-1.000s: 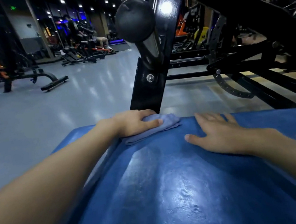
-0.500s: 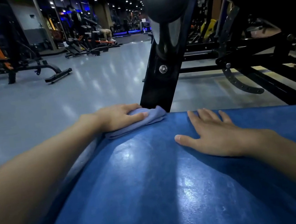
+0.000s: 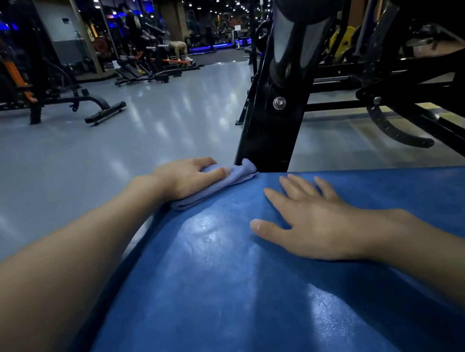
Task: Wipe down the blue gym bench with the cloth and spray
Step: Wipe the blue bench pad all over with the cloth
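Left hand half-covers cloth; bench cropped below.

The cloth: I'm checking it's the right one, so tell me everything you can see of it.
The cloth is pale blue-grey, soft-looking fabric, folded and bunched, lying at the far left edge of the blue bench. The left hand presses flat on it; its far tip reaches the black machine post.

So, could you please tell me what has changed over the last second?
The left hand slid the cloth a little left along the far edge of the bench, pressing it throughout. The right hand stayed flat on the bench.
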